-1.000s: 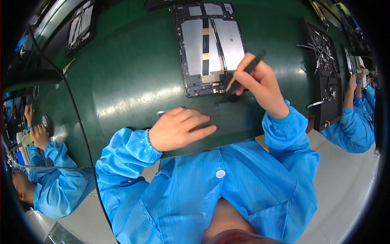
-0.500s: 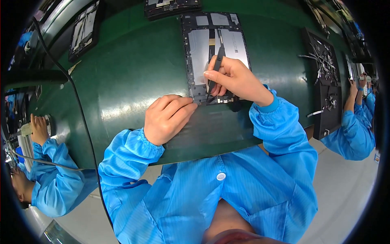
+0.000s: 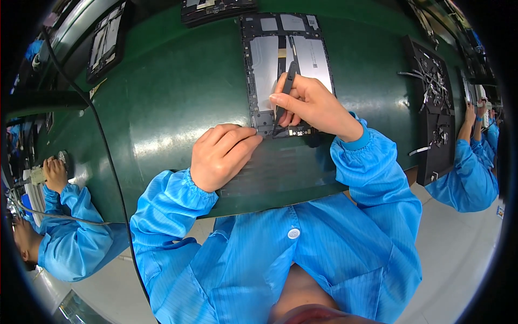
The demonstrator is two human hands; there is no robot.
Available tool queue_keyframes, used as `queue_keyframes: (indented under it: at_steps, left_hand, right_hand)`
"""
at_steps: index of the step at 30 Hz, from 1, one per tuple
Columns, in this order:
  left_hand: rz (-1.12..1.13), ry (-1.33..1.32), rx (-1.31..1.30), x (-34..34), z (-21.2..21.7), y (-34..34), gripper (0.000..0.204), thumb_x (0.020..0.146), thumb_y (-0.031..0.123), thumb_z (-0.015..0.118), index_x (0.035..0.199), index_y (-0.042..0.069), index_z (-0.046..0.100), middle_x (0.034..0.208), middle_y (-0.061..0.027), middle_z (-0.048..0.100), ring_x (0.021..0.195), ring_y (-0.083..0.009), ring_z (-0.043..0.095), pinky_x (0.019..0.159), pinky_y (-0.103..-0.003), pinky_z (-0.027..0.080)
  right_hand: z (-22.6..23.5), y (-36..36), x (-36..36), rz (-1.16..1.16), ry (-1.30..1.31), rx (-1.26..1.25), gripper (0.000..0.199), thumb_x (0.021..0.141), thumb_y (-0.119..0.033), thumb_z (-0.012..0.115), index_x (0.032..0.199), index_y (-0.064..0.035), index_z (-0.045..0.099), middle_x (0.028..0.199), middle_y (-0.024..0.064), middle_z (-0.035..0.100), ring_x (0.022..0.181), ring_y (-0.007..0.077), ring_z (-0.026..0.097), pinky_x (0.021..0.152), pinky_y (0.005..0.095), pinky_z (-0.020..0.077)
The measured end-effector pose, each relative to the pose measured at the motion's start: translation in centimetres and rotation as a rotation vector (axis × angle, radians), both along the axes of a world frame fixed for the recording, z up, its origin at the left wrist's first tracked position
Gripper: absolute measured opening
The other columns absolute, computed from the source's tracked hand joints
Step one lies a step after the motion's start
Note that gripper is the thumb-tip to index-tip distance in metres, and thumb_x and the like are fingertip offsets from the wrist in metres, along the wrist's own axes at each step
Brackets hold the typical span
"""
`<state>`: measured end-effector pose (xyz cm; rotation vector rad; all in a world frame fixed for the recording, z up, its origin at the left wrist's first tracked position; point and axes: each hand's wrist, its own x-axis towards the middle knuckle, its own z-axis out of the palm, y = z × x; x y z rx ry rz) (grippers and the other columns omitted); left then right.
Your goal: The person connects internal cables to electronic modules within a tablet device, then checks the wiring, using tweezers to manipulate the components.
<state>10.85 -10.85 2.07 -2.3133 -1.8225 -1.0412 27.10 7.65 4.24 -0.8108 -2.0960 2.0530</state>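
A tablet body [image 3: 318,56] lies on the green table with its back cover off, showing silver panels in a black frame and a dark flex cable with a tan patch. My right hand [image 3: 313,102] grips slim black tweezers [image 3: 290,76] like a pen, over the tablet's lower part. Their thin tip points down at the tablet's near edge, beside small circuit parts; whether it touches cannot be told. At the near left corner of the tablet, my left hand [image 3: 224,154] has its fingers curled together, fingertips pressing the corner.
Black trays [image 3: 431,135] with loose cables and small parts stand on the right. More opened tablets [image 3: 108,40] lie at the far left, and stacked ones [image 3: 216,11] at the far edge. A black cord [image 3: 105,135] crosses on the left. Co-workers in blue sleeves sit on both sides.
My hands, the tweezers and the tablet keep nearly the same places; the view has shifted slightly. On the left, the co-worker's hand and arm have moved a little.
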Motion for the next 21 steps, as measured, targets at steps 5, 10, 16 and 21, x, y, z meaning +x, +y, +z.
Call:
queue_keyframes:
  at_steps: [5,10,16,21]
  left_hand:
    - [-0.002,0.034,0.013,-0.2,-0.4,0.0,0.035,0.063,0.007,0.075,0.098,0.009,0.073,0.101,-0.0014,0.069,0.089,-0.0194,0.066,0.071,-0.033,0.055]
    - [0.005,0.024,0.007,-0.1,-0.3,-0.1,0.033,0.068,0.004,0.078,0.100,0.010,0.075,0.098,-0.0038,0.070,0.086,-0.0220,0.066,0.069,-0.033,0.056]
    - [-0.034,0.270,-0.011,-0.1,0.1,-0.4,0.043,0.072,0.015,0.068,0.114,0.020,0.074,0.103,-0.0002,0.066,0.089,-0.0159,0.064,0.067,-0.029,0.051]
    - [-0.019,0.240,-0.054,0.1,0.6,-0.3,0.041,0.074,0.011,0.071,0.114,0.021,0.074,0.103,-0.0005,0.066,0.089,-0.0174,0.064,0.068,-0.031,0.052]
  right_hand:
    - [0.1,0.0,-0.1,0.000,0.000,0.010,0.028,0.100,-0.027,0.063,0.098,0.0012,0.061,0.078,0.0115,0.071,0.069,0.0166,0.071,0.057,0.0279,0.0565]
    - [0.1,0.0,-0.1,0.010,-0.025,0.007,0.026,0.101,-0.027,0.061,0.102,-0.0012,0.059,0.079,0.0082,0.068,0.069,0.0137,0.070,0.056,0.0247,0.0540]
    - [0.2,-0.1,0.1,0.000,-0.037,0.012,0.026,0.101,-0.027,0.062,0.103,-0.0017,0.059,0.080,0.0081,0.068,0.069,0.0134,0.070,0.056,0.0244,0.0539]
    - [0.1,-0.2,1.0,-0.087,0.046,-0.005,0.025,0.100,-0.026,0.063,0.100,-0.0013,0.060,0.080,0.0095,0.070,0.072,0.0136,0.070,0.058,0.0258,0.0554]
